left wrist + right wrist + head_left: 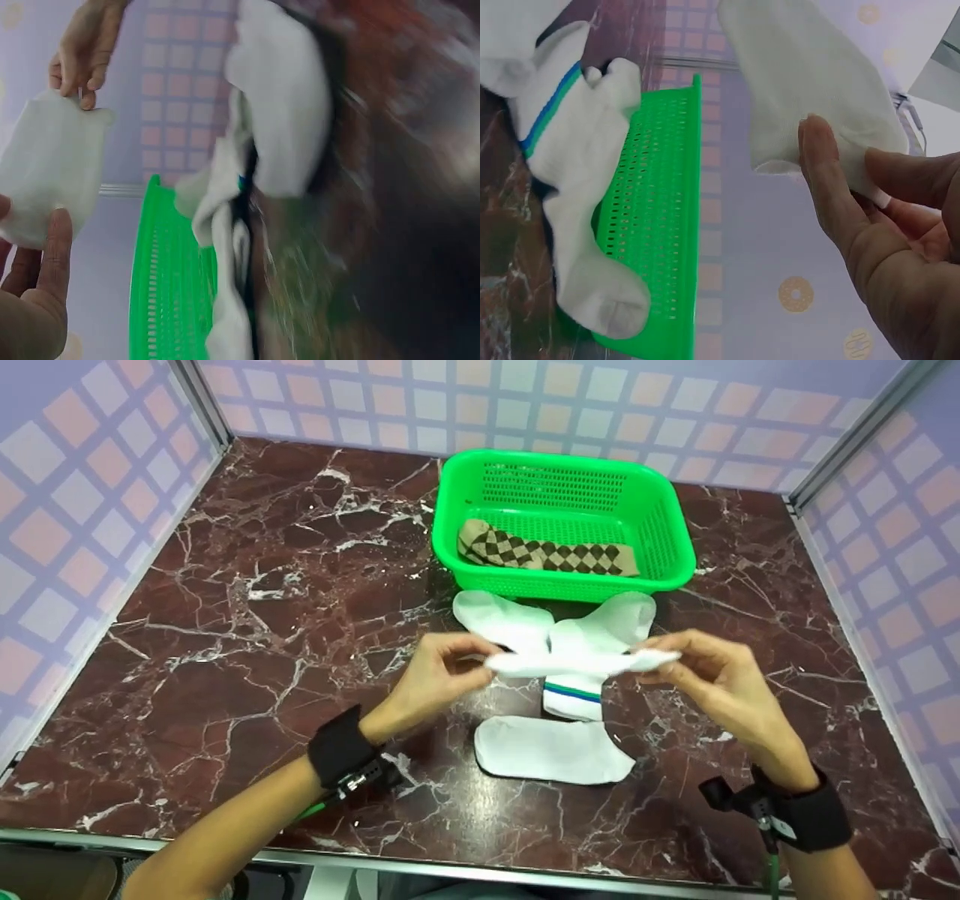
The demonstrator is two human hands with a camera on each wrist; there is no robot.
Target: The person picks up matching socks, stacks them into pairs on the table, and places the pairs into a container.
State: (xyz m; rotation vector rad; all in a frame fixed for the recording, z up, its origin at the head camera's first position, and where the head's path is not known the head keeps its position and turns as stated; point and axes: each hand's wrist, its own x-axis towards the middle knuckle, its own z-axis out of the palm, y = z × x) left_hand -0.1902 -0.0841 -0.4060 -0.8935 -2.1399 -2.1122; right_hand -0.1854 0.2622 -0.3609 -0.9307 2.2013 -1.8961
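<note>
Between both hands a white sock (562, 663) is stretched out level above the table, seen nearly edge-on in the head view. My left hand (457, 667) pinches its left end. Its other end is pinched between thumb and fingers of my right hand (709, 667), at the opening in the right wrist view (825, 90). Below it, white socks (502, 619) with a blue and green striped cuff (572, 690) lie overlapping against the basket's front. Nearer the table's front lies another white sock (551, 750), flat and sideways.
A green plastic basket (562, 589) stands at the back of the marbled table (262, 585). Inside it rests a beige and dark checked sock (555, 553). Tiled-pattern panels (360, 405) enclose the table at the back and both sides.
</note>
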